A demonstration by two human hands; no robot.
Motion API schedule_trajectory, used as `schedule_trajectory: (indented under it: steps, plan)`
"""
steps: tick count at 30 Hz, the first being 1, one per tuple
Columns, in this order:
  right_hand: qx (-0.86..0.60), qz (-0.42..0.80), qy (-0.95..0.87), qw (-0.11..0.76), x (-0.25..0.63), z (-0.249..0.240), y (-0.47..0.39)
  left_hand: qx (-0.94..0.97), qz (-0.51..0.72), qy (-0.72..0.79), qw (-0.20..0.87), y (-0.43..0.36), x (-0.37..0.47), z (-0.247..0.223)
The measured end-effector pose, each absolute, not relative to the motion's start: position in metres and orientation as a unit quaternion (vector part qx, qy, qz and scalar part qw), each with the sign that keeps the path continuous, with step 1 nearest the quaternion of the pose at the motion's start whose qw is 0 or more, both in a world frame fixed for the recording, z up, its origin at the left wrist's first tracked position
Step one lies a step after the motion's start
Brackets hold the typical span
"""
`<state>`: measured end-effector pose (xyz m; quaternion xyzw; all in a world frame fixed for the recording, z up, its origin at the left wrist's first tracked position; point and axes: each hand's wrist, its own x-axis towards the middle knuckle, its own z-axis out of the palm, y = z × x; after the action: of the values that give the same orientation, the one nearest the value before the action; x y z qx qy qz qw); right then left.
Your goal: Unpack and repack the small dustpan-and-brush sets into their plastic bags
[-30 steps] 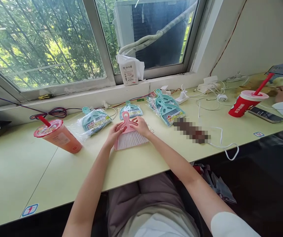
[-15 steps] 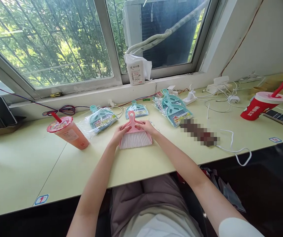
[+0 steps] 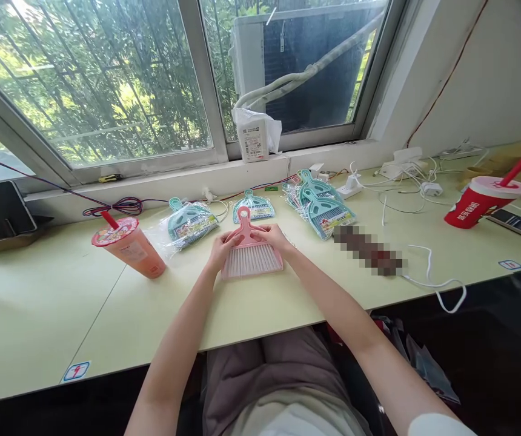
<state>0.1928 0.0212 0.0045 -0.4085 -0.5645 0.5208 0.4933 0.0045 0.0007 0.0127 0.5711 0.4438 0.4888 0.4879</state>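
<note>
Pink hand broom (image 3: 250,251) lies flat on the pale green desk (image 3: 260,303), pinched between both sets of fingertips. Left hand (image 3: 222,249) grips its left shoulder, fingers curled and close together; right hand (image 3: 270,237) grips the right shoulder, fingers lightly bent, thumb on top. Long axis runs away from the person: looped handle points toward the window, white bristles toward the lap. Beyond the fingertips, teal brooms in plastic bags (image 3: 188,223). Left of the left fingers, an orange drink cup (image 3: 129,247), print unreadable. Far right, a red cup (image 3: 478,204) with white characters, not legible.
</note>
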Motion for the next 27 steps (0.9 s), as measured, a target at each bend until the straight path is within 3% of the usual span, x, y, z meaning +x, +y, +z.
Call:
schedule_trajectory:
  steps: [6,9,11,13,23,27]
  plan:
    - [-0.430,0.532,-0.557,0.470,0.207,0.003,0.035,0.547,0.365,0.457,0.599,-0.005,-0.006,0.018]
    - [-0.553,0.369,-0.600,0.446,0.227,-0.003,0.046,0.511,0.385,0.474,0.605,-0.005,-0.007,0.016]
    - [-0.621,0.228,-0.640,0.391,0.239,-0.009,0.052,0.500,0.422,0.463,0.599,-0.003,-0.006,0.014]
    - [-0.652,0.162,-0.664,0.328,0.246,-0.014,0.056,0.497,0.456,0.447,0.588,0.000,-0.007,0.012]
    - [-0.590,0.243,-0.743,0.201,0.231,-0.008,0.052,0.440,0.563,0.456,0.530,0.026,-0.024,-0.013]
    - [-0.580,0.206,-0.769,0.172,0.227,-0.006,0.044,0.431,0.578,0.467,0.513,0.028,-0.026,-0.016]
